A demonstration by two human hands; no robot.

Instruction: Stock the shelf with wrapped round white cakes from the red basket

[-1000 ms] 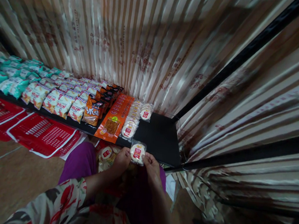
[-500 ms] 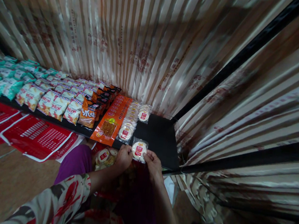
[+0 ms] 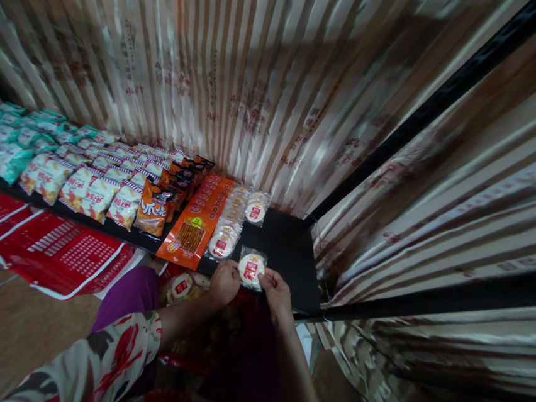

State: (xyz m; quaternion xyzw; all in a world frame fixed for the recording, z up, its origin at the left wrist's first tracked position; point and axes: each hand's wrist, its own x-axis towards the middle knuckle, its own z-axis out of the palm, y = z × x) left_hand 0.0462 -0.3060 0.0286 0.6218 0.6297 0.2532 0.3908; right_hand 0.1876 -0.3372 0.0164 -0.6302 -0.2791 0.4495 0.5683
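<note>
A round white cracker in a clear packet with a red label (image 3: 251,269) is held at the front edge of the black shelf (image 3: 287,247). My left hand (image 3: 225,283) pinches the packet's left side, its fingers closed. On the right side, my right hand (image 3: 277,291) grips the packet between thumb and fingers. Just beyond, a row of similar cracker packets (image 3: 222,243) overlaps from front to back. Another single cracker packet (image 3: 256,209) lies at the back beside that row.
Left of the crackers lies a flat orange snack bag (image 3: 195,229). Orange bags (image 3: 153,209), white snack bags (image 3: 88,193) and teal bags (image 3: 4,156) fill the shelf leftward. Red baskets (image 3: 61,250) stand below. A black post (image 3: 427,121) and striped curtain (image 3: 262,68) border the shelf.
The view has shifted slightly. Both hands still hold the cracker packet, which sits a little further right against the shelf's front edge.
</note>
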